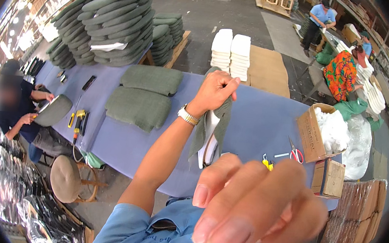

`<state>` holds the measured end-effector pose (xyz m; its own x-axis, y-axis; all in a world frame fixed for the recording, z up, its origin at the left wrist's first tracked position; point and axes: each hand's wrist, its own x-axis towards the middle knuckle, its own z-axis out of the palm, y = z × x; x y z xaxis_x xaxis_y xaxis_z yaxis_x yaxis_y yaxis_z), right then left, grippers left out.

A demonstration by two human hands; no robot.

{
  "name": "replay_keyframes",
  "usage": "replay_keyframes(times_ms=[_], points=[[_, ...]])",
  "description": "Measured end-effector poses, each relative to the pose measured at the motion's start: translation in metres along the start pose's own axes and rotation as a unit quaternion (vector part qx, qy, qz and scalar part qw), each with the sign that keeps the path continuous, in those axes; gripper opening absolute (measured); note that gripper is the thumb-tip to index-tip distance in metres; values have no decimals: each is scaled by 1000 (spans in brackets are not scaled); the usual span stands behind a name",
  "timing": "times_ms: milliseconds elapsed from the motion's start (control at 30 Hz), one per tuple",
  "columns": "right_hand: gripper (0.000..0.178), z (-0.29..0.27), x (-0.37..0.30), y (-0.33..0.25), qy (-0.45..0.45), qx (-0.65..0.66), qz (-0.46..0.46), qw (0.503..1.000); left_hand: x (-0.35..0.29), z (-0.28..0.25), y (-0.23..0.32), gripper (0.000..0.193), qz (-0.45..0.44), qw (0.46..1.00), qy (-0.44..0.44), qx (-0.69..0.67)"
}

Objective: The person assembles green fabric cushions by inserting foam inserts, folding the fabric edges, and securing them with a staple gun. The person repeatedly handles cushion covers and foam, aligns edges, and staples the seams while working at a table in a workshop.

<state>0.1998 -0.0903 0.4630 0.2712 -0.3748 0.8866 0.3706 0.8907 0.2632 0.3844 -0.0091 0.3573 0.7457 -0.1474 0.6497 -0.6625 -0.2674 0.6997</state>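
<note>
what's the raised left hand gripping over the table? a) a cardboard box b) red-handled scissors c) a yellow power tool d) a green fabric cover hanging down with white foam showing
d: the left hand pinches the top of a green fabric cover that hangs down with white foam showing inside, while the red-handled scissors lie apart on the blue table.

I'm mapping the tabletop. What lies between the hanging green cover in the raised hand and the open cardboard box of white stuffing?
In the head view, between the green cover and the cardboard box lie red-handled scissors and a yellow-handled tool on the blue table.
</note>
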Motion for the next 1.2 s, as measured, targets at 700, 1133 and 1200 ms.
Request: replay_keyframes(times_ms=[700,1133,1200], points=[[14,26,13,-7,49,-190,139,971,-38,-45,11,48,-4,998,55,18],[36,-216,-202,-165,34,-646,636,420,-287,-166,74,39,-157,920,358,14],[43,-227,-268,-208,-33,-661,662,352,-346,-177,76,49,-356,841,408,8]])
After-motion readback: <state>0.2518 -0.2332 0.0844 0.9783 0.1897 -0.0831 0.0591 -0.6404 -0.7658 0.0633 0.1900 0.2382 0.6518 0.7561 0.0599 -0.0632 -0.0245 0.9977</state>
